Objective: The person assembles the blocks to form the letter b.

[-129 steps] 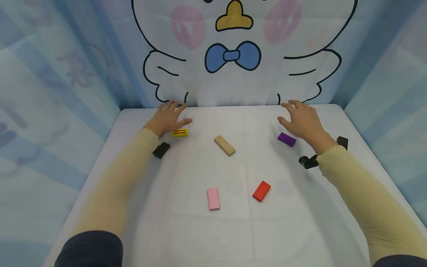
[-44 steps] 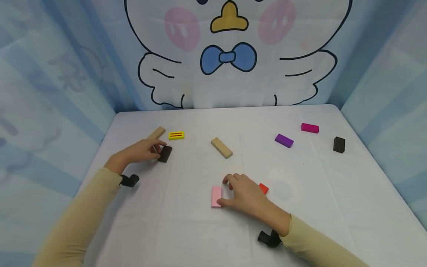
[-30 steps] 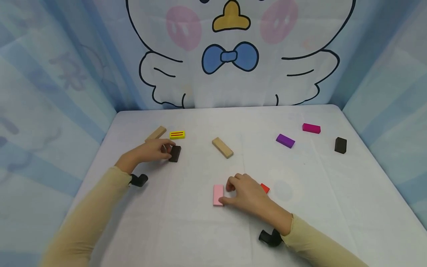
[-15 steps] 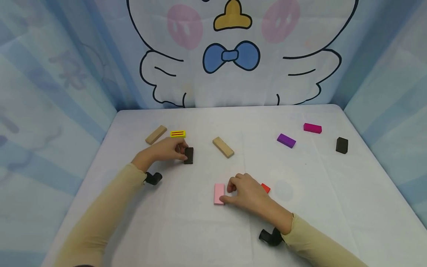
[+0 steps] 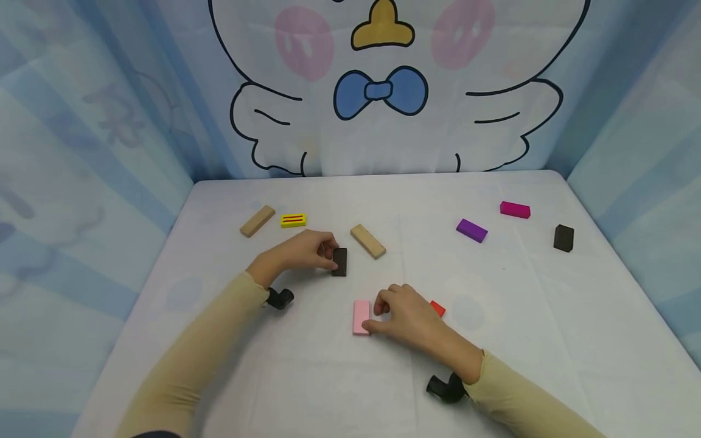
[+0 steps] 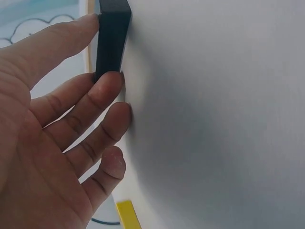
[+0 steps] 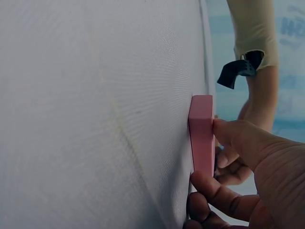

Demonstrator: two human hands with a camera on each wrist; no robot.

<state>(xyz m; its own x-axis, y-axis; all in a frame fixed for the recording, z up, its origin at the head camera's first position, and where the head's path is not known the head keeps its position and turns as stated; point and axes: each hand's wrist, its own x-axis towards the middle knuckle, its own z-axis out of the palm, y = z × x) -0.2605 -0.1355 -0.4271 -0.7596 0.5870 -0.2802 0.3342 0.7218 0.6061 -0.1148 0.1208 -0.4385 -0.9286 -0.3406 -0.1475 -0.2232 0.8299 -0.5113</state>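
My left hand (image 5: 303,250) pinches a dark brown block (image 5: 340,263) between thumb and fingers, low over the table; the left wrist view shows the thumb on the dark block (image 6: 112,43) and a fingertip at its lower end. At the middle front, my right hand (image 5: 411,319) holds a pink block (image 5: 360,316) with its thumb and index finger. In the right wrist view, the thumb touches one side of the pink block (image 7: 202,138) and a finger meets its lower end. Partly hidden behind the right hand is a red block (image 5: 437,308).
Two wooden blocks, one at the left (image 5: 257,221) and one mid-table (image 5: 368,241), lie on the white table (image 5: 306,377). A yellow striped block (image 5: 293,220) lies behind the left hand. Farther right are purple (image 5: 471,230), magenta (image 5: 515,210) and black (image 5: 563,238) blocks.
Both hands came from the table's far edge to the blocks. My left hand then carried the dark block rightward, nearer the pink one. The right hand has stayed at the pink block, now turned straighter.
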